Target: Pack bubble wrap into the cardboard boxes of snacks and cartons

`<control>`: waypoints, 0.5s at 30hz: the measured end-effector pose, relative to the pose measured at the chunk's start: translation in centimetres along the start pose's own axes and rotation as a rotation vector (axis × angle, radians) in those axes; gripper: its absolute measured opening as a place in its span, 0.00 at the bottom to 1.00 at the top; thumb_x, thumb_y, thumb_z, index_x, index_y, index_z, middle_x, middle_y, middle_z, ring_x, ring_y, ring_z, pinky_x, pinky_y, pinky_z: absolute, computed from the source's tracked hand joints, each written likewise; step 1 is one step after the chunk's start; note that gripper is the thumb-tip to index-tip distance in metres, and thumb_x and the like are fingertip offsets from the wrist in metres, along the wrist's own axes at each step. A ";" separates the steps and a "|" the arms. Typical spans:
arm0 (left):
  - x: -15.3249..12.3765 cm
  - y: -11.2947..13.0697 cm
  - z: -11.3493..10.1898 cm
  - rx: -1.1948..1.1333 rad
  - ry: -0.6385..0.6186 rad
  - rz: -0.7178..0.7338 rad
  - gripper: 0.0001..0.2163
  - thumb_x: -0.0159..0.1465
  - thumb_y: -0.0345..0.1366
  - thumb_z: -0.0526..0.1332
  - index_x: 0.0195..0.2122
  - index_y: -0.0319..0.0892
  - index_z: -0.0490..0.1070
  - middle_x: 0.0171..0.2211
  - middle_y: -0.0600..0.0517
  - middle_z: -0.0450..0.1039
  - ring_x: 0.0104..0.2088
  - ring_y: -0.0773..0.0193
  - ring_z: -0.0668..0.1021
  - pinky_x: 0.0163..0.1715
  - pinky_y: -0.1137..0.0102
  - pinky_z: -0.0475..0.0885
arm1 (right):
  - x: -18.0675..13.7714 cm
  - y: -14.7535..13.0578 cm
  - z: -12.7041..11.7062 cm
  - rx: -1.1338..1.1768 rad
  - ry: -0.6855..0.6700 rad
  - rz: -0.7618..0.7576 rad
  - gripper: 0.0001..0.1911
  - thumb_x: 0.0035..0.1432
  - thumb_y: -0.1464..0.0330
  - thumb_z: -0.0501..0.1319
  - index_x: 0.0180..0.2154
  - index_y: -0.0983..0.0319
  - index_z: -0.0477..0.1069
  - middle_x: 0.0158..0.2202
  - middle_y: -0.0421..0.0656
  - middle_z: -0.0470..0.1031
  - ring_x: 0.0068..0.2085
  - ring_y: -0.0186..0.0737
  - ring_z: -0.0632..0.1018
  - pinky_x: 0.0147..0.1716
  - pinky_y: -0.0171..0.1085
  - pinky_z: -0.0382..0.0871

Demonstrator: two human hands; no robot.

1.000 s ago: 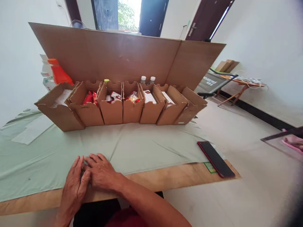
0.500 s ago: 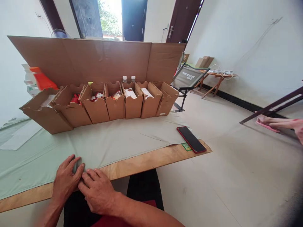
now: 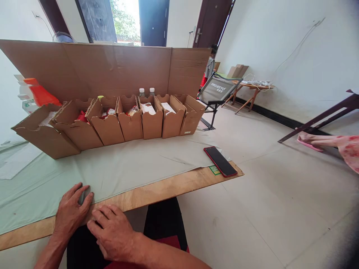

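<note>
My left hand lies flat on the near edge of the wooden table, fingers spread over the pale green cloth. My right hand rests just in front of the table edge, fingers apart, holding nothing, its fingertips close to the left hand. A row of several open cardboard boxes stands across the cloth, holding red packets, white cartons and small items. Behind the row rises a tall cardboard sheet.
A red-edged phone lies at the table's right corner. Two capped bottles and an orange-topped bottle stand behind the boxes. A folding chair, a small wooden table and another person's foot are on the floor to the right.
My hands slid back from the cloth to the table's near edge and came apart. The view swung to the right, showing more floor.
</note>
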State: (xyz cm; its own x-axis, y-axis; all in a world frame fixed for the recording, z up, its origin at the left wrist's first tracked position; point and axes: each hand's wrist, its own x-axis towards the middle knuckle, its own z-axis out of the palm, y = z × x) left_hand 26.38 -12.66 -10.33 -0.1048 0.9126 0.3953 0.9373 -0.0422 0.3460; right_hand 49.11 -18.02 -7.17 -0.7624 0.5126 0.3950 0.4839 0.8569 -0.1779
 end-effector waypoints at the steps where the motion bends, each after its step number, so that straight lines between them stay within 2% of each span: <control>1: 0.0 -0.1 0.1 0.002 0.004 0.005 0.27 0.64 0.53 0.50 0.47 0.36 0.76 0.56 0.33 0.73 0.57 0.39 0.76 0.61 0.47 0.69 | -0.5 0.1 0.0 0.035 -0.024 -0.022 0.17 0.67 0.65 0.59 0.54 0.66 0.71 0.63 0.51 0.70 0.65 0.49 0.66 0.64 0.45 0.62; 4: -0.1 -0.5 0.4 0.007 0.003 0.013 0.27 0.64 0.53 0.50 0.47 0.36 0.77 0.56 0.34 0.73 0.56 0.39 0.76 0.59 0.47 0.70 | -2.6 1.4 -1.3 0.212 -0.106 -0.113 0.12 0.70 0.62 0.58 0.47 0.61 0.76 0.55 0.41 0.80 0.64 0.40 0.70 0.64 0.40 0.62; 6: -0.2 -0.7 0.7 0.016 0.001 0.011 0.26 0.65 0.53 0.50 0.47 0.37 0.77 0.57 0.34 0.73 0.55 0.39 0.77 0.58 0.47 0.70 | -4.5 3.7 -3.8 0.302 -0.065 -0.054 0.12 0.69 0.61 0.59 0.47 0.58 0.77 0.49 0.37 0.83 0.60 0.34 0.75 0.62 0.34 0.64; 7: -0.2 -0.8 0.8 0.022 0.002 0.008 0.26 0.65 0.53 0.50 0.47 0.38 0.77 0.57 0.35 0.73 0.55 0.39 0.77 0.58 0.47 0.71 | -5.4 5.3 -5.6 0.301 0.001 0.033 0.12 0.68 0.61 0.60 0.49 0.58 0.77 0.49 0.38 0.83 0.58 0.34 0.77 0.61 0.34 0.66; 9: -0.4 -1.1 1.1 0.033 0.008 0.004 0.25 0.66 0.54 0.50 0.47 0.40 0.77 0.58 0.36 0.73 0.56 0.40 0.77 0.57 0.48 0.72 | -7.2 9.3 -10.3 0.173 0.179 0.216 0.11 0.67 0.64 0.58 0.47 0.54 0.77 0.48 0.37 0.84 0.52 0.36 0.81 0.56 0.35 0.71; 10: -0.5 -1.2 1.3 0.038 0.011 0.004 0.25 0.66 0.54 0.50 0.48 0.41 0.76 0.58 0.37 0.73 0.56 0.40 0.76 0.56 0.49 0.73 | -7.9 11.7 -12.9 0.029 0.254 0.306 0.12 0.67 0.64 0.57 0.46 0.51 0.78 0.47 0.37 0.84 0.50 0.38 0.82 0.54 0.37 0.74; 11: -0.6 -1.4 1.4 0.040 0.015 0.005 0.25 0.66 0.54 0.50 0.48 0.41 0.76 0.58 0.37 0.73 0.56 0.40 0.76 0.54 0.48 0.73 | -8.3 14.3 -15.5 -0.045 0.300 0.397 0.14 0.68 0.65 0.55 0.49 0.53 0.77 0.48 0.41 0.83 0.51 0.41 0.82 0.53 0.41 0.75; 13: -0.8 -1.9 1.7 0.037 0.021 0.015 0.25 0.66 0.55 0.49 0.48 0.41 0.75 0.58 0.36 0.72 0.56 0.39 0.76 0.52 0.48 0.75 | -8.2 20.1 -20.4 -0.152 0.333 0.528 0.17 0.68 0.67 0.54 0.53 0.58 0.76 0.52 0.48 0.81 0.54 0.48 0.80 0.55 0.49 0.74; 15: -1.0 -2.4 2.1 0.025 0.008 0.012 0.24 0.65 0.55 0.50 0.48 0.43 0.74 0.59 0.37 0.72 0.57 0.39 0.76 0.52 0.48 0.74 | -6.8 25.9 -24.2 -0.273 0.332 0.637 0.21 0.64 0.70 0.56 0.57 0.61 0.73 0.56 0.53 0.78 0.58 0.54 0.77 0.57 0.56 0.70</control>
State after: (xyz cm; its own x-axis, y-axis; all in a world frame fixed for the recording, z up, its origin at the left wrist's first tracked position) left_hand 24.92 -12.60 -13.29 -0.0965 0.9088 0.4060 0.9466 -0.0423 0.3196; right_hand 77.24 -0.62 7.34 -0.1528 0.8220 0.5486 0.9083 0.3356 -0.2498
